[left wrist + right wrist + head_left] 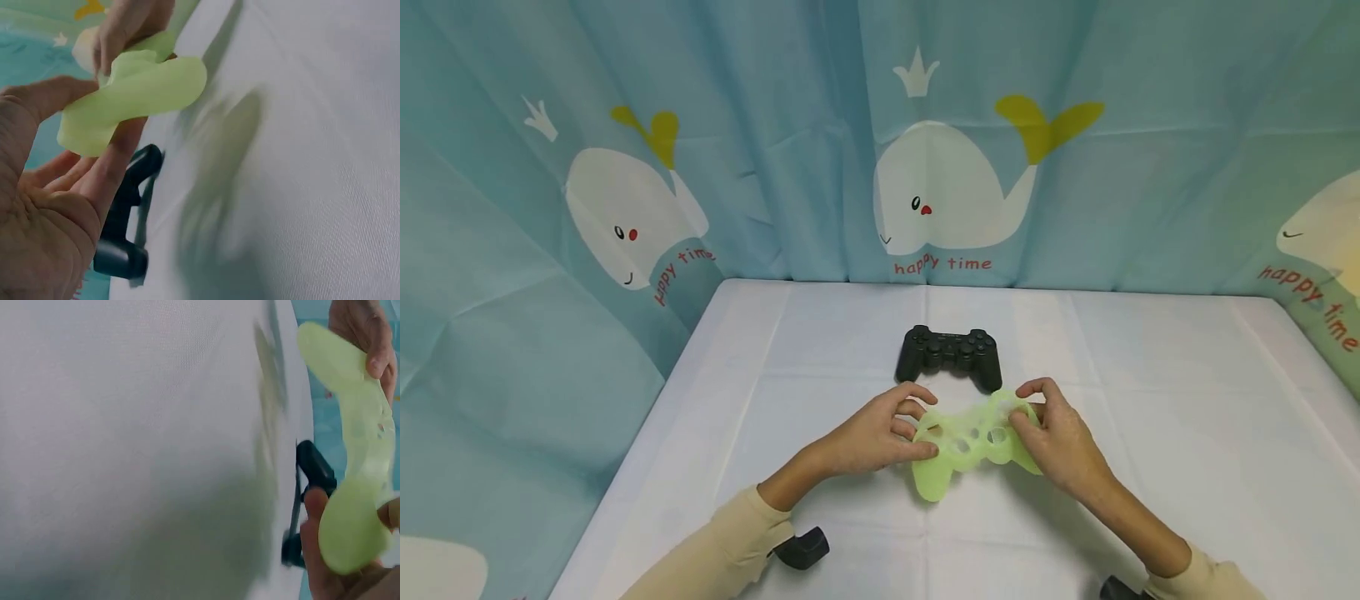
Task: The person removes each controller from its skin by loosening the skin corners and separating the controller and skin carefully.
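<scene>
A pale green silicone controller cover (958, 442), with round holes in its face, is held above the table between both hands. My left hand (883, 427) pinches its left end, thumb on top and fingers beneath. The right end is gripped by my right hand (1063, 437), thumb on the face. Just beyond the cover, a black game controller (950, 354) lies on the table with its grips toward me. In the left wrist view the cover (134, 94) shows edge-on, the dark controller (125, 219) behind the fingers. The right wrist view shows the cover (359, 425) from its near side.
A white cloth covers the table (820, 333). Blue curtains (790, 125) with whale prints hang behind it and along the sides. A black strapped device (802, 548) sits by the left wrist, and another (1122, 588) by the right.
</scene>
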`<control>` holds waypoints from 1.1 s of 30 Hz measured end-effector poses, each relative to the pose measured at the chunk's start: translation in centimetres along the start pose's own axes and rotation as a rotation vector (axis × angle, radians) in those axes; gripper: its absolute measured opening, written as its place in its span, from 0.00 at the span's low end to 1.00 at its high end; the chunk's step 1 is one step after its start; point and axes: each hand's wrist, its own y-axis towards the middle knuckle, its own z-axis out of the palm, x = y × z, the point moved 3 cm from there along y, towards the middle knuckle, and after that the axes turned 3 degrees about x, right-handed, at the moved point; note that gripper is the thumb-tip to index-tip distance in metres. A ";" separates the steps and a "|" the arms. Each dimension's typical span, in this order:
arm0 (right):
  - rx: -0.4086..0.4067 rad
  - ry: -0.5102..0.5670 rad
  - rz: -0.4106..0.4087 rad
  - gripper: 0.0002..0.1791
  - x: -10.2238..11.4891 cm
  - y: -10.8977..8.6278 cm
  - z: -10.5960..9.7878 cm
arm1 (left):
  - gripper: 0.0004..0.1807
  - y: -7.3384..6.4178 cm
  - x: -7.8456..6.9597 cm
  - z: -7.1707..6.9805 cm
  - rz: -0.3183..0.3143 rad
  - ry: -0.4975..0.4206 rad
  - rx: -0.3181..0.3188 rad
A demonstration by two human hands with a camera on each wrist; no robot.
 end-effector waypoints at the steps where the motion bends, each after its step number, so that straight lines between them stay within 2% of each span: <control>1: 0.031 0.035 0.017 0.17 -0.2 0.0 0.0 | 0.30 0.0 0.0 0.0 -0.003 -0.012 -0.005; 5: 0.122 0.115 0.057 0.20 -1.0 0.1 -0.4 | 0.19 0.2 0.2 0.4 -0.037 -0.070 -0.034; 9: 0.103 0.032 0.016 0.18 -1.9 0.0 -1.9 | 0.12 1.5 -0.3 1.5 -0.071 -0.118 -0.066; 12: 0.066 -0.022 -0.003 0.16 -3.2 -0.1 -3.9 | 0.10 3.3 -1.5 3.0 -0.056 -0.091 -0.095; 16: 0.028 -0.068 0.025 0.17 -5.1 -0.2 -6.4 | 0.11 5.9 -2.8 4.7 -0.046 -0.011 -0.114; 21: -0.005 -0.138 0.062 0.23 -7.1 0.2 -9.4 | 0.11 9.8 -3.0 6.5 -0.121 -0.018 -0.153; 25: -0.032 -0.205 0.103 0.29 -8.6 0.8 -11.6 | 0.11 12.6 -2.9 8.1 -0.159 0.024 -0.192; 29: -0.054 -0.246 0.147 0.32 -9.9 0.8 -13.4 | 0.11 14.1 -2.7 9.5 -0.188 0.012 -0.217; 33: -0.086 -0.289 0.146 0.31 -10.7 0.5 -14.5 | 0.11 15.0 -2.4 10.8 -0.225 -0.022 -0.257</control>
